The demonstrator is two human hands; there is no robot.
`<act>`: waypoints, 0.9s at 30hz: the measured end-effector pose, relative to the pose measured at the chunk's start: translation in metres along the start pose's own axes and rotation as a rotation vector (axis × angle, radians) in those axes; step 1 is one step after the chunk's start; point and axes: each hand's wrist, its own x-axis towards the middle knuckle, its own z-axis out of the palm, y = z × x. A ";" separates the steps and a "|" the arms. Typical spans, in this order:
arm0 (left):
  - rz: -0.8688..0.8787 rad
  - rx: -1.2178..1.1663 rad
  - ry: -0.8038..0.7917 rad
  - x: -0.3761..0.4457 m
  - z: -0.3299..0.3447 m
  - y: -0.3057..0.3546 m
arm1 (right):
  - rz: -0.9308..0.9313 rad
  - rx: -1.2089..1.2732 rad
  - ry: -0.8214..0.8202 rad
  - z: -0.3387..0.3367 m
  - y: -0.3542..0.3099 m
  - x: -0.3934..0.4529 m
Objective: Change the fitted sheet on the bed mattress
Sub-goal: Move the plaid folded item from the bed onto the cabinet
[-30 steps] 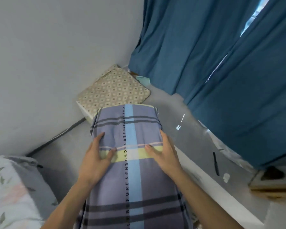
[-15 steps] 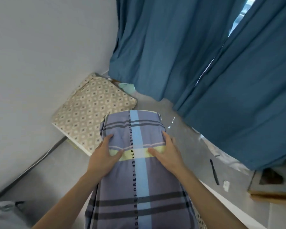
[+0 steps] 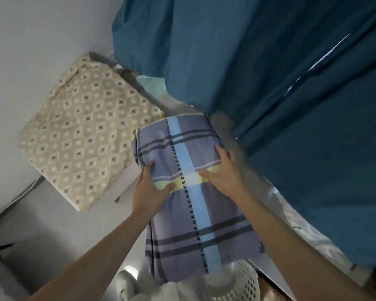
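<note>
Blue curtains (image 3: 269, 83) crowd the right edge as my left hand (image 3: 149, 192) and right hand (image 3: 225, 178) grip the folded plaid sheet (image 3: 189, 198) by its sides, cushion (image 3: 83, 135) just left.

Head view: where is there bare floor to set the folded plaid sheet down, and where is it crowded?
Bare grey floor lies left of the left hand, below the diamond-patterned cushion along the wall. Crowded spots: beneath the folded plaid sheet, where a white laundry basket sits, and to the right, where the right hand nearly meets the blue curtain.
</note>
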 end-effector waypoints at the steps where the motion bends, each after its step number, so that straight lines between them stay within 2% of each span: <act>1: -0.002 -0.024 -0.016 0.013 0.019 -0.002 | -0.007 -0.039 0.005 -0.003 0.011 0.019; 9: -0.160 -0.091 -0.268 0.070 0.152 -0.011 | -0.077 -0.305 0.059 0.005 0.105 0.126; 13: -0.199 -0.047 -0.430 0.085 0.177 -0.015 | -0.019 -0.378 0.059 0.013 0.135 0.140; 16: -0.185 -0.001 -0.408 0.080 0.151 -0.014 | 0.053 -0.330 0.044 0.012 0.131 0.129; 18: -0.114 0.036 -0.339 0.071 0.120 -0.010 | 0.028 -0.259 0.040 0.009 0.110 0.111; 23: 0.028 -0.108 -0.126 0.023 0.016 0.009 | -0.119 0.036 -0.021 0.016 0.021 0.031; 27: 0.080 -0.210 0.015 -0.046 -0.072 0.001 | -0.297 0.092 -0.129 0.035 -0.059 -0.041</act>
